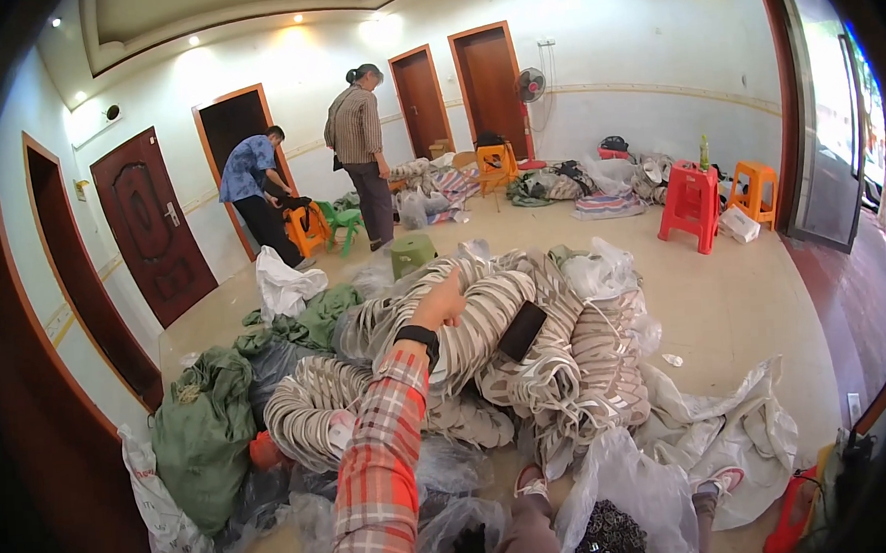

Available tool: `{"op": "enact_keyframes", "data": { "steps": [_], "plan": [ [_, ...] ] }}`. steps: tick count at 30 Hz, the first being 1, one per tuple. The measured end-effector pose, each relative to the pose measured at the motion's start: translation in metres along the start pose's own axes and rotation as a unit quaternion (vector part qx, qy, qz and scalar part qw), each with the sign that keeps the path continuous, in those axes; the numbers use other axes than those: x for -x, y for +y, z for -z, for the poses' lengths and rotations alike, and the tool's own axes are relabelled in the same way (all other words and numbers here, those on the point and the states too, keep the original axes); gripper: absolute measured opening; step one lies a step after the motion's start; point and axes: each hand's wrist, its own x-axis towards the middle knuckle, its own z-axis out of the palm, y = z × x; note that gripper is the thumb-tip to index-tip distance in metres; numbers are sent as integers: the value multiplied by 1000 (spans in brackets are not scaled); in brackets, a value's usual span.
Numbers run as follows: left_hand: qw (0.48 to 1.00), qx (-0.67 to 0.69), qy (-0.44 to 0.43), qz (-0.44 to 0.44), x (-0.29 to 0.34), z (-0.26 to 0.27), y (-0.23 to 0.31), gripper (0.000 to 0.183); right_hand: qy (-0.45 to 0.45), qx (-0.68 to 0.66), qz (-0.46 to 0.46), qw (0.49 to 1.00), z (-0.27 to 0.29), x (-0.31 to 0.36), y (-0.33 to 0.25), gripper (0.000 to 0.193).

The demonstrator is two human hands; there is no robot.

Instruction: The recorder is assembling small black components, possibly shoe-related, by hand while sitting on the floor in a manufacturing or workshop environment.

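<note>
My left hand (439, 302), in a red plaid sleeve with a black band at the wrist, reaches over a large heap. Its index finger points out and away, and nothing shows in its grasp. Under and around it lie bundles of stacked, beige-and-white striped flat pieces (500, 319), curved into thick rolls. Whether the hand touches them I cannot tell. A black phone-like slab (522, 330) rests on the bundles just right of the hand. Another curved bundle (314, 403) lies left of my forearm. My right hand is out of the picture.
Near my legs stands a clear plastic bag (609, 535) of small black pieces. Green sacks (206, 429) lie left, a white woven sheet (722, 442) right. Beyond are a green stool (414, 254), red stools (692, 203) and two people (360, 131) by orange stools.
</note>
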Motion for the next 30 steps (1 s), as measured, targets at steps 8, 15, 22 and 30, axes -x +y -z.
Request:
{"op": "enact_keyframes", "data": {
  "steps": [8, 15, 22, 30],
  "plan": [
    [972, -106, 208, 9, -36, 41, 1, 49, 19, 96, 27, 995, -13, 8, 56, 28],
    [986, -59, 155, 34, -61, 10, -11, 56, 21, -81, -35, 996, -18, 6, 53, 26],
    [976, -118, 182, 15, -80, 3, -25, 72, 24, -105, -88, 990, -16, -4, 47, 26],
    [988, -75, 132, 36, -71, 12, -19, 62, 19, -104, -46, 993, -20, -15, 24, 21]
  ]
}}
